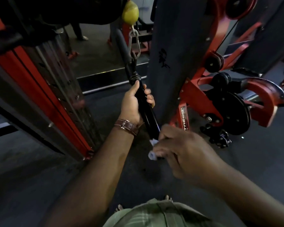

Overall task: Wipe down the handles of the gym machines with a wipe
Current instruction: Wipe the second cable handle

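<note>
A black bar handle [147,112] hangs from a steel carabiner [134,44] under a yellow cable stopper [130,11]. My left hand [133,104], with a brown watch strap on the wrist, grips the upper part of the handle. My right hand [182,149] holds a crumpled white wipe [153,149] wrapped around the handle's lower end. Most of the wipe is hidden under my fingers.
A red and grey weight-stack column [44,95] stands at the left. A dark grey upright [174,51] rises just right of the handle, with red frame parts and black pulleys [233,112] beyond it. Dark rubber floor [31,177] lies below.
</note>
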Motion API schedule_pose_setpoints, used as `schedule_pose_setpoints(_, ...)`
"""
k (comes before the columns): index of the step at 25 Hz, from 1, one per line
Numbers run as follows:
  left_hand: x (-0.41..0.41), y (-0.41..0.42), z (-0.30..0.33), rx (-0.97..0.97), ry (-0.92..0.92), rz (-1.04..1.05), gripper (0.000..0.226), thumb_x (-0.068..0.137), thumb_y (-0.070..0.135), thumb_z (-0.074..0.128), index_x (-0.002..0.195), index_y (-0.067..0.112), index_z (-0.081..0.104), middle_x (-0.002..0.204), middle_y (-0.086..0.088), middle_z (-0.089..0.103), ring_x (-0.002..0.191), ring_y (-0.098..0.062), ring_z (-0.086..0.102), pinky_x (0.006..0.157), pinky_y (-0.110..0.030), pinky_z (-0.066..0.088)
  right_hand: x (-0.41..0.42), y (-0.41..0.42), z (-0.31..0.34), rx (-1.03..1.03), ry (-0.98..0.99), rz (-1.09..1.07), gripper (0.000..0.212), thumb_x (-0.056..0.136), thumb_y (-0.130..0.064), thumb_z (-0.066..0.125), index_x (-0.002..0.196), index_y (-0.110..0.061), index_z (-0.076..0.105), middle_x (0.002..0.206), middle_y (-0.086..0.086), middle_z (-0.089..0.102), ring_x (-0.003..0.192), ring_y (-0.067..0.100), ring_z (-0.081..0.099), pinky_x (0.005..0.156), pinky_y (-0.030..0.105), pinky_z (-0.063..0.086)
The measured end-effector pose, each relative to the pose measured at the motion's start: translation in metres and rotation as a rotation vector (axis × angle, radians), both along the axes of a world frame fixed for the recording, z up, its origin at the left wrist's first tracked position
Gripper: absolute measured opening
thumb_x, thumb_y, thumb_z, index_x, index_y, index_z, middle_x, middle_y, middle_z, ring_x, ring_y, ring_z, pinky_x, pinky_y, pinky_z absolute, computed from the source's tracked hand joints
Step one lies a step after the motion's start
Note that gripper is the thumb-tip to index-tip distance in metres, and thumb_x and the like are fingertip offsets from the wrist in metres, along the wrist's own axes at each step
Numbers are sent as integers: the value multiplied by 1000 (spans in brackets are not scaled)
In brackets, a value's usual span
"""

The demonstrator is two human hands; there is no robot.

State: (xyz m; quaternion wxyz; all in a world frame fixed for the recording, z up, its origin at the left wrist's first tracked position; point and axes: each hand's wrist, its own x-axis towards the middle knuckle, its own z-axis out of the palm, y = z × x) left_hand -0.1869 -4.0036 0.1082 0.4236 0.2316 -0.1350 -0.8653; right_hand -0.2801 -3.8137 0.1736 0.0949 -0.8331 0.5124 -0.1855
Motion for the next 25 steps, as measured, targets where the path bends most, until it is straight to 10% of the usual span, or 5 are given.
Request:
schedule_pose_setpoints(4, 5, -2, 2, -4, 27, -6, 31, 103, 35, 46, 84, 11, 50, 67, -1, 47, 50, -10, 45, 44, -19, 42, 3, -46, -5, -113, -118, -172, 16, 83, 1, 71, 86, -14, 77, 88, -2, 62, 73, 10, 59, 64, 24, 50)
schedule_pose_setpoints(18, 14, -2, 4, 31, 68, -74, 35, 102, 38, 47, 83, 8, 50, 63, -1, 49, 45, -9, 47, 39, -19, 41, 21, -33, -43, -59, -901, -535, 22, 81, 11, 74, 95, -6, 77, 95, 2, 76, 89, 11, 74, 79, 20, 55)
schedule_pose_setpoints(25, 17, -13, 7, 42, 88, -104, 35, 102, 38, 46, 87, 6, 50, 65, -2, 48, 46, -10, 48, 40, -18, 42, 38, -1, -13, -336, -424, -400, 20, 87, 1, 71, 98, -14, 79, 93, -4, 74, 84, 5, 70, 71, 24, 57)
